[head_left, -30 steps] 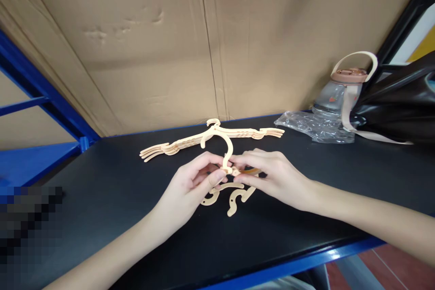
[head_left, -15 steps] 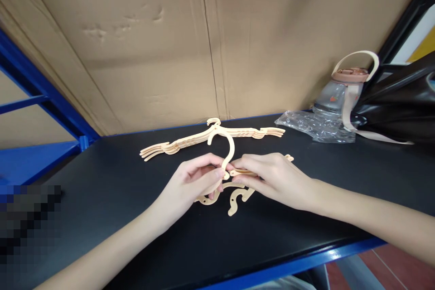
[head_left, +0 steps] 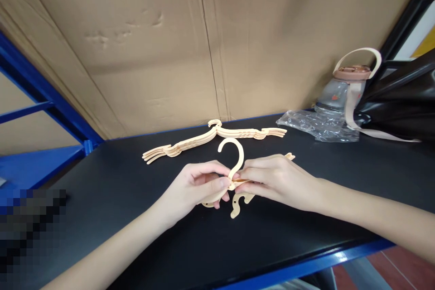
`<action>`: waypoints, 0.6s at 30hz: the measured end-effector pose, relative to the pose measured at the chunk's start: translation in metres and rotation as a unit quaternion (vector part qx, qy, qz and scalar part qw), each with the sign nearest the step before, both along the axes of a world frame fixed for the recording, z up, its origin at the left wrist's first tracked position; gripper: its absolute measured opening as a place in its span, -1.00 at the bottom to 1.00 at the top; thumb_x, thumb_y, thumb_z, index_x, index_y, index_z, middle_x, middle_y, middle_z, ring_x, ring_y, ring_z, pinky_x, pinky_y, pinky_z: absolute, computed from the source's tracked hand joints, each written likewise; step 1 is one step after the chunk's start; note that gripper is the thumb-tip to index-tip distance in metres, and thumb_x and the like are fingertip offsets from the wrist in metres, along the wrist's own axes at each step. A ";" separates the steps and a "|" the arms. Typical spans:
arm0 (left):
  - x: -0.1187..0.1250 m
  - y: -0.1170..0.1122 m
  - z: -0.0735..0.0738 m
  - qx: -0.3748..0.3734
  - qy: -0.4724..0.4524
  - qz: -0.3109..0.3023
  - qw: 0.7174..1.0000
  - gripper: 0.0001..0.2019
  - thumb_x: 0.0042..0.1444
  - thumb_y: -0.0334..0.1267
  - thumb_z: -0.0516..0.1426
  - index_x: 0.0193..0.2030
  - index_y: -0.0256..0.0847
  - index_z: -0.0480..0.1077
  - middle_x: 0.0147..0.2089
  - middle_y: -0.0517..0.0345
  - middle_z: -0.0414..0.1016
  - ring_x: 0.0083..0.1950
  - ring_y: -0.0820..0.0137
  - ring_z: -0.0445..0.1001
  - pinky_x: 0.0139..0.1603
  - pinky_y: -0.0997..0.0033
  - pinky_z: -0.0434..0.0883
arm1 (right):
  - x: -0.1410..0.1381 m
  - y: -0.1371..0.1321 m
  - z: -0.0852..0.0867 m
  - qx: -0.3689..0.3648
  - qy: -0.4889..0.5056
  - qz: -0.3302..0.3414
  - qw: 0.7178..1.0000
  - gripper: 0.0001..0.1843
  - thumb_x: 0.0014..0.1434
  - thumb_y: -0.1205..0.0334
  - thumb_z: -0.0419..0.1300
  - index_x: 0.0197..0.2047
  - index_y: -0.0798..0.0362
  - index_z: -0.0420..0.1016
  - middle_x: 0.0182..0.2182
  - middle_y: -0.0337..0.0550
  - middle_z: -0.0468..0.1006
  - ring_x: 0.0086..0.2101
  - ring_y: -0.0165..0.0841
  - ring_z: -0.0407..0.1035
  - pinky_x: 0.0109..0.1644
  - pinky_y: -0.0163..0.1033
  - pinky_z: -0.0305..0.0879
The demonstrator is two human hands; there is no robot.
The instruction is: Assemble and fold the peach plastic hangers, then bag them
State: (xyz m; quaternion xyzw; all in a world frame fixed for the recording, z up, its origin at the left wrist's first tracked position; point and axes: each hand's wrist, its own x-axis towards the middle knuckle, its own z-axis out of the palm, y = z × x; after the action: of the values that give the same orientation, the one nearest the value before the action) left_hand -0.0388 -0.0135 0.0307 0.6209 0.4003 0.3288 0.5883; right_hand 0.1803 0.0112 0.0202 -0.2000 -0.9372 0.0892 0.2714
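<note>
left hand (head_left: 200,188) pinches the hanger hook (head_left: 234,154) at its base | right hand (head_left: 275,181) grips the hanger arm (head_left: 289,157) | mid table (head_left: 118,199), nearer than the hanger stack (head_left: 210,138) | tip: pinch close to the joint, hook upright

Creased cardboard sheets (head_left: 152,54) as back wall, black tabletop (head_left: 102,199), blue shelf frame (head_left: 44,95) at left, reddish floor (head_left: 408,276) lower right

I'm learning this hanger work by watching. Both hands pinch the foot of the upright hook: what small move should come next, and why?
Probably press the hook firmly down into the hanger body. The left hand and right hand pinch right at that joint, the hook stands upright, and their grip hides whether it is seated.
</note>
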 end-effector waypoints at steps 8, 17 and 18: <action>-0.001 0.000 0.002 -0.004 -0.003 -0.003 1.000 -0.85 0.09 -0.18 0.22 -0.28 -0.21 0.48 -0.48 0.20 0.42 -0.48 0.49 0.35 -0.48 0.47 0.32 | 0.001 -0.001 0.002 -0.004 -0.016 0.001 1.000 -0.69 0.34 0.14 0.03 -0.08 0.12 0.52 -0.35 -0.12 0.54 -0.39 -0.40 0.45 -0.34 -0.34 0.32; 0.000 0.000 0.000 0.019 0.033 -0.004 0.999 -0.85 0.11 -0.19 0.21 -0.31 -0.23 0.43 -0.50 0.26 0.35 -0.52 0.53 0.20 -0.50 0.49 0.17 | 0.000 0.002 0.000 0.002 -0.033 -0.006 0.999 -0.70 0.33 0.15 0.05 -0.12 0.13 0.54 -0.34 -0.10 0.56 -0.36 -0.37 0.46 -0.31 -0.33 0.34; 0.000 0.000 0.000 0.027 0.038 -0.001 0.999 -0.86 0.11 -0.19 0.21 -0.32 -0.23 0.43 -0.49 0.26 0.34 -0.51 0.53 0.21 -0.50 0.49 0.16 | 0.000 0.002 0.000 -0.001 -0.035 -0.008 0.999 -0.70 0.33 0.16 0.05 -0.13 0.14 0.55 -0.34 -0.09 0.56 -0.35 -0.36 0.47 -0.30 -0.33 0.34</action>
State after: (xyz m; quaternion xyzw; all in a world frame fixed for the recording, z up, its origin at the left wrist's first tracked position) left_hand -0.0384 -0.0140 0.0303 0.6492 0.4123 0.3154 0.5560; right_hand 0.1805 0.0135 0.0204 -0.2106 -0.9445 0.0810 0.2387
